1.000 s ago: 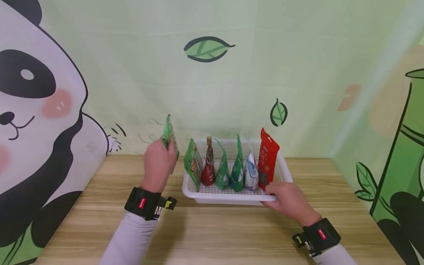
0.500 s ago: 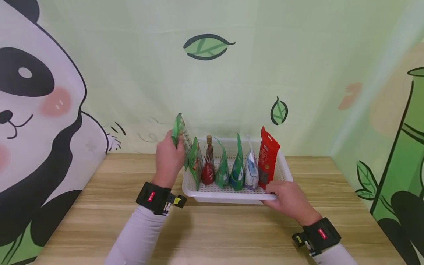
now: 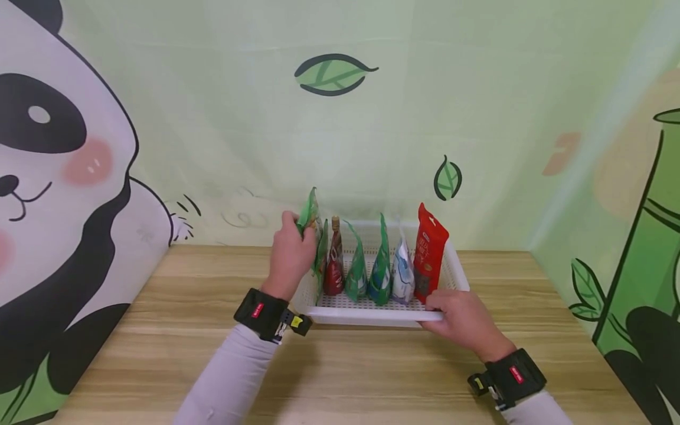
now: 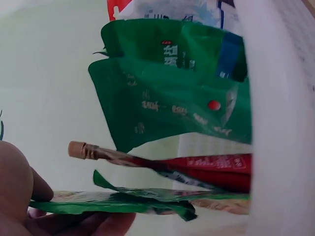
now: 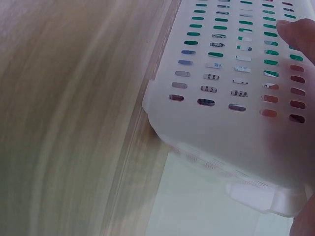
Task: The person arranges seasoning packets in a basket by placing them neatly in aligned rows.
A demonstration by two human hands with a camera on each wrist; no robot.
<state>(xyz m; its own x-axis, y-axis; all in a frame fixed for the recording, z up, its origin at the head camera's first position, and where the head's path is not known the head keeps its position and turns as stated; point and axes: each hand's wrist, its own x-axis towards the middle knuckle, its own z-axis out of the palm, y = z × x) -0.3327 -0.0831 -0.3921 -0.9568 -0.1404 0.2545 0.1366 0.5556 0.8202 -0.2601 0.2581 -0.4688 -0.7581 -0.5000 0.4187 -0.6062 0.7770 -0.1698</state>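
Note:
My left hand (image 3: 292, 254) pinches a green snack packet (image 3: 309, 211) by its upper part, at the left end of a white perforated basket (image 3: 366, 316). Right beside it stands another green packet (image 3: 321, 254), partly covered by the held one. In the left wrist view the held packet (image 4: 83, 205) lies between thumb and fingers, its lower end overlapping the other packet. On the basket's front right rim, my right hand (image 3: 462, 319) keeps a grip. The right wrist view shows its thumb (image 5: 298, 37) against the slotted wall (image 5: 221, 130).
Inside the basket stand a red spouted pouch (image 3: 334, 271), two green pouches (image 3: 356, 271), a white-and-blue pouch (image 3: 404, 274) and a tall red packet (image 3: 429, 254). The wooden table (image 3: 372, 378) ends at a green printed backdrop (image 3: 223, 118) behind the basket.
My left hand has carried the green packet rightward, from left of the basket to its left end. The packet standing there now looks more upright. My right hand stays on the rim.

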